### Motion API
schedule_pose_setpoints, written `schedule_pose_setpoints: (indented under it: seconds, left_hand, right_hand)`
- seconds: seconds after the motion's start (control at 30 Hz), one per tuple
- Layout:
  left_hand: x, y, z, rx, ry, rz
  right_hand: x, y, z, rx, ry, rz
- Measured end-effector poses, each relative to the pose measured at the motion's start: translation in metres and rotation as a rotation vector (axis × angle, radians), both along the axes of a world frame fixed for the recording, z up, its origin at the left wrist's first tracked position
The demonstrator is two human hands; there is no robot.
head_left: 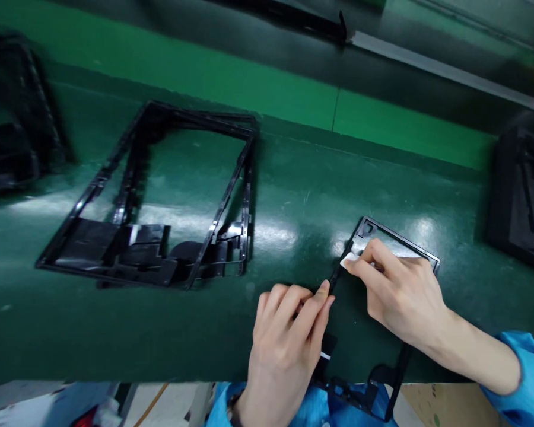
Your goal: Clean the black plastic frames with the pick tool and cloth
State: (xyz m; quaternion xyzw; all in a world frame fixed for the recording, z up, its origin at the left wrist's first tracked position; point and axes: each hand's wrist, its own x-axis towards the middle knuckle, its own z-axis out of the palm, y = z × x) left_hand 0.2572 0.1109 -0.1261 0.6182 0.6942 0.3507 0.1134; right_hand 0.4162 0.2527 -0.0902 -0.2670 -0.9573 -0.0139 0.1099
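A black plastic frame (401, 239), thin-railed and rectangular, lies at a slant on the green table, its lower end reaching past the front edge. My left hand (285, 338) pinches the frame's left rail between thumb and fingers. A small white pad or wad (349, 258) is gripped in the fingertips of my right hand (403, 293), which presses it against the same rail, a bit higher up. Its exact material cannot be made out. My right hand covers part of the frame's middle and right rail. Flat black panels and a rounded tab show at the frame's lower end.
Several similar black frames (244, 178) lie overlapped to the left on the green table (289, 184). More black parts (13, 118) sit at the far left, blurred. A black box-like stack (516, 201) stands at the right edge. A grey rail (427, 65) runs along the back.
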Motion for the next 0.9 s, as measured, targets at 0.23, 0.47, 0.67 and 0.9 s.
schedule_pose_setpoints:
  seconds: [0.23,0.47,0.67,0.9]
  left_hand:
    - [0.000,-0.001,-0.002,0.010,-0.003,-0.004]
    - [0.000,0.000,-0.002,0.004,0.002,-0.011]
    - [-0.001,-0.001,-0.002,0.012,0.003,-0.012]
    - [0.000,0.001,-0.002,0.002,-0.005,-0.020]
  right_hand:
    - [-0.002,-0.005,0.002,-0.010,0.018,-0.010]
    - [-0.002,-0.017,0.002,0.002,0.018,-0.005]
    - [-0.004,-0.018,0.003,-0.009,0.018,-0.016]
    - [-0.005,-0.024,0.006,-0.059,0.033,-0.009]
